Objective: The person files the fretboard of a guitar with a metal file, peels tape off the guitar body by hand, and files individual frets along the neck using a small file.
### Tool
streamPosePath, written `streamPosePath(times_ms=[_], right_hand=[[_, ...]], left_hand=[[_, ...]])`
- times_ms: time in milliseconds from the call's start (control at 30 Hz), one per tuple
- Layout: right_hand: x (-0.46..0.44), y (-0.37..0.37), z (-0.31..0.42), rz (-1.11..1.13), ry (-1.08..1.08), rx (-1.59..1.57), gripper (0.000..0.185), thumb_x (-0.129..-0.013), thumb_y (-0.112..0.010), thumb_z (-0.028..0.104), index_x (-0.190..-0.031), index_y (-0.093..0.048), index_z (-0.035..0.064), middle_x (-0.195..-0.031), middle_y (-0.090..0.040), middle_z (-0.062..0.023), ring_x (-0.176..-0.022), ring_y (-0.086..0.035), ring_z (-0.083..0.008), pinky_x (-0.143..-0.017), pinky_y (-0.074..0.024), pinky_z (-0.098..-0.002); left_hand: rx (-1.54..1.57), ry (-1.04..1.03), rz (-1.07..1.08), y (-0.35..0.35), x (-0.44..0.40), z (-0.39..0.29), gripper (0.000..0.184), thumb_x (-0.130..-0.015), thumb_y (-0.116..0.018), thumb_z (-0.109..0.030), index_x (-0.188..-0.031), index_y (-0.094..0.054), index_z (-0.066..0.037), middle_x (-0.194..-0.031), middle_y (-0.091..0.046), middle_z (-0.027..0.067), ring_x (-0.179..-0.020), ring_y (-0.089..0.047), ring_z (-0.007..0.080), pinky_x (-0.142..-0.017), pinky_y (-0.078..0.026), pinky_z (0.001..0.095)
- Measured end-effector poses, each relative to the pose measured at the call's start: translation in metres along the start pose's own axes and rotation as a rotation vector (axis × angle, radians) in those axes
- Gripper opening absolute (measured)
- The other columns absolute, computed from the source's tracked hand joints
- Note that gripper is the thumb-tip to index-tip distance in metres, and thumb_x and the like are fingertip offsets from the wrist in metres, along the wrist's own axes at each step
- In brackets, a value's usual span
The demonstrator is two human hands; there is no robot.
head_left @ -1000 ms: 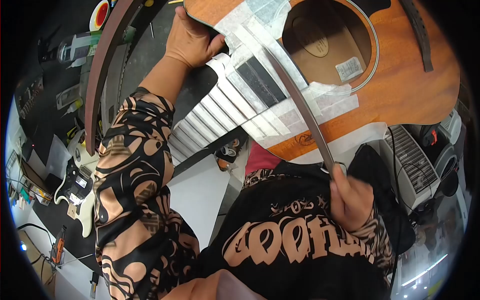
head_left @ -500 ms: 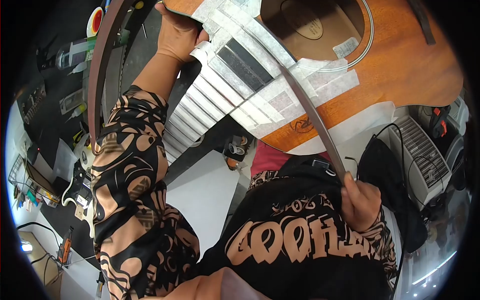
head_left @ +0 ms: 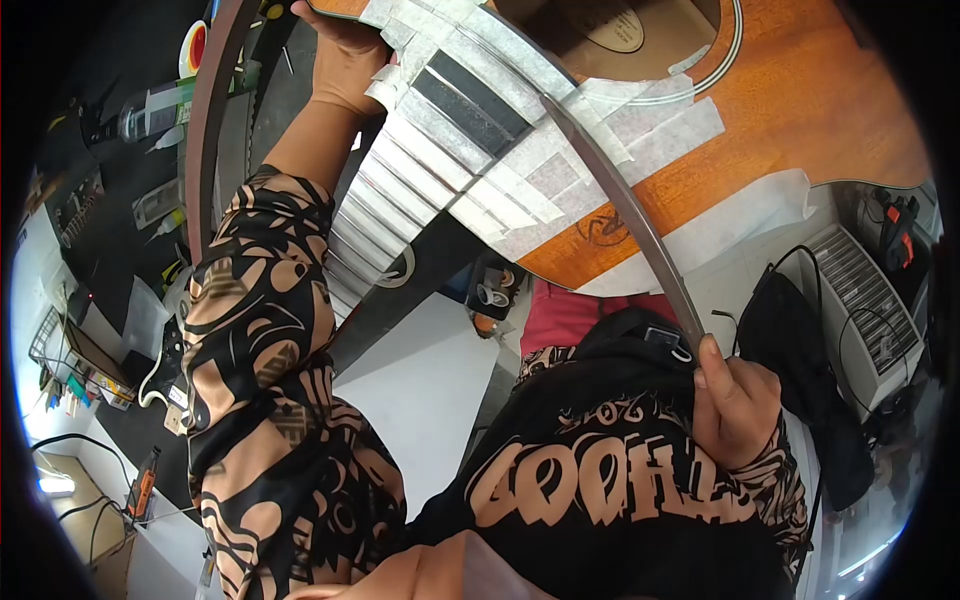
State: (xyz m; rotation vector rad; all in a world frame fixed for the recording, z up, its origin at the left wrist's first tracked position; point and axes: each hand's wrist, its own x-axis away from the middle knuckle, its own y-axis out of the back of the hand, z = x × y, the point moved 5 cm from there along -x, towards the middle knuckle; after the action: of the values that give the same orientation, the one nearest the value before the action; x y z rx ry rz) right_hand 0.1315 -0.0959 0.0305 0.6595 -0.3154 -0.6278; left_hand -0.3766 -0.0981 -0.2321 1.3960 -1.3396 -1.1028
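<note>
An acoustic guitar (head_left: 790, 110) with an orange-brown wooden top lies across the upper view, its soundhole at the top. Pale masking tape (head_left: 670, 150) covers much of its top and the fretboard (head_left: 385, 205), leaving a dark strip (head_left: 475, 103) bare. My left hand (head_left: 345, 62) grips the guitar's far edge where body and neck meet; some of its fingers are hidden. A long, narrow grey file-like bar (head_left: 632, 215) slants over the taped top. Its near end sits in the closed fingers of my right hand (head_left: 738, 408), close to my chest.
A curved dark brown strip (head_left: 208, 130) rises at the left beside a bench with a clear bottle (head_left: 150, 118) and small tools. An orange-and-black tool (head_left: 143, 487) lies lower left. At right stand a white slatted unit (head_left: 868, 290) and a black bag (head_left: 795, 340) with cables.
The guitar and my left hand sit slightly higher in view. My right hand and torso appear a little further right, partly because the camera shifted. Both grips are the same.
</note>
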Motion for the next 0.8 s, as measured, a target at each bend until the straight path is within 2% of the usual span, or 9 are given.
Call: streamPosePath(times_ms=[67, 133, 200, 367, 400, 500, 533, 667, 800], right_hand=[[-0.012, -0.006, 0.004, -0.013, -0.026, 0.005, 0.057, -0.073, -0.068, -0.008, -0.128, -0.070, 0.0067, -0.056, -0.039, -0.0027, -0.041, -0.042, -0.0185, -0.040, -0.0364, -0.0335], [-0.059, -0.014, 0.017, 0.131, -0.061, -0.086, 0.049, -0.085, -0.064, -0.011, -0.133, -0.061, -0.0035, -0.061, -0.053, -0.0122, -0.049, -0.055, -0.0250, -0.049, -0.0447, -0.0327], [-0.089, -0.019, 0.025, 0.156, -0.080, -0.113, 0.050, -0.086, -0.063, -0.011, -0.135, -0.060, -0.0027, -0.062, -0.053, -0.0133, -0.049, -0.055, -0.0252, -0.050, -0.0451, -0.0324], [-0.028, -0.004, 0.001, 0.183, -0.029, -0.101, 0.046, -0.085, -0.063, -0.011, -0.130, -0.061, -0.0085, -0.065, -0.059, -0.0153, -0.052, -0.060, -0.0264, -0.051, -0.0471, -0.0335], [-0.003, -0.006, -0.004, 0.003, -0.028, -0.049, 0.053, -0.076, -0.072, -0.006, -0.128, -0.069, 0.0038, -0.057, -0.045, -0.0055, -0.041, -0.045, -0.0195, -0.040, -0.0378, -0.0344], [0.007, -0.005, -0.002, 0.002, -0.032, -0.072, 0.052, -0.075, -0.072, -0.006, -0.127, -0.069, 0.0028, -0.057, -0.043, -0.0045, -0.041, -0.045, -0.0190, -0.040, -0.0366, -0.0339], [-0.011, -0.005, 0.006, 0.162, -0.042, -0.027, 0.047, -0.084, -0.064, -0.010, -0.131, -0.061, -0.0076, -0.064, -0.057, -0.0140, -0.050, -0.059, -0.0259, -0.048, -0.0448, -0.0327], [-0.090, -0.020, 0.028, 0.142, -0.073, -0.081, 0.049, -0.087, -0.062, -0.013, -0.134, -0.060, -0.0030, -0.063, -0.054, -0.0131, -0.049, -0.056, -0.0258, -0.049, -0.0449, -0.0318], [-0.059, -0.014, 0.013, 0.146, -0.088, -0.130, 0.048, -0.087, -0.062, -0.013, -0.134, -0.060, -0.0042, -0.062, -0.054, -0.0130, -0.049, -0.056, -0.0253, -0.049, -0.0451, -0.0313]], left_hand=[[0.002, -0.001, 0.006, -0.001, 0.000, -0.002, 0.078, -0.096, -0.045, -0.056, -0.156, -0.031, -0.008, -0.158, -0.034, 0.0224, -0.150, -0.028, 0.0382, -0.122, 0.014, 0.0526], [0.001, 0.002, 0.010, 0.000, 0.001, -0.002, 0.078, -0.096, -0.046, -0.056, -0.156, -0.031, -0.008, -0.158, -0.034, 0.0224, -0.150, -0.028, 0.0382, -0.122, 0.014, 0.0526], [0.004, 0.008, 0.014, 0.003, 0.004, -0.001, 0.078, -0.096, -0.046, -0.056, -0.156, -0.031, -0.008, -0.158, -0.034, 0.0224, -0.150, -0.028, 0.0382, -0.122, 0.014, 0.0525], [0.011, 0.012, 0.002, 0.003, 0.003, -0.002, 0.078, -0.096, -0.046, -0.057, -0.156, -0.031, -0.008, -0.159, -0.034, 0.0224, -0.150, -0.027, 0.0383, -0.122, 0.014, 0.0525], [0.012, 0.011, 0.002, 0.004, 0.002, -0.001, 0.078, -0.096, -0.046, -0.057, -0.156, -0.031, -0.009, -0.159, -0.034, 0.0224, -0.150, -0.027, 0.0383, -0.122, 0.014, 0.0525], [0.025, 0.011, 0.012, 0.001, 0.002, -0.002, 0.078, -0.096, -0.046, -0.057, -0.156, -0.032, -0.009, -0.159, -0.033, 0.0225, -0.150, -0.027, 0.0383, -0.122, 0.014, 0.0524], [0.026, 0.010, 0.010, 0.000, 0.001, -0.002, 0.079, -0.096, -0.046, -0.057, -0.156, -0.032, -0.009, -0.159, -0.033, 0.0225, -0.150, -0.027, 0.0383, -0.122, 0.014, 0.0524], [0.028, 0.005, 0.019, -0.002, 0.002, -0.002, 0.079, -0.095, -0.046, -0.057, -0.156, -0.032, -0.009, -0.159, -0.033, 0.0225, -0.150, -0.027, 0.0384, -0.122, 0.014, 0.0524], [0.026, 0.015, 0.020, -0.002, 0.004, -0.001, 0.079, -0.095, -0.046, -0.057, -0.156, -0.032, -0.009, -0.159, -0.033, 0.0225, -0.150, -0.026, 0.0384, -0.122, 0.014, 0.0523]])
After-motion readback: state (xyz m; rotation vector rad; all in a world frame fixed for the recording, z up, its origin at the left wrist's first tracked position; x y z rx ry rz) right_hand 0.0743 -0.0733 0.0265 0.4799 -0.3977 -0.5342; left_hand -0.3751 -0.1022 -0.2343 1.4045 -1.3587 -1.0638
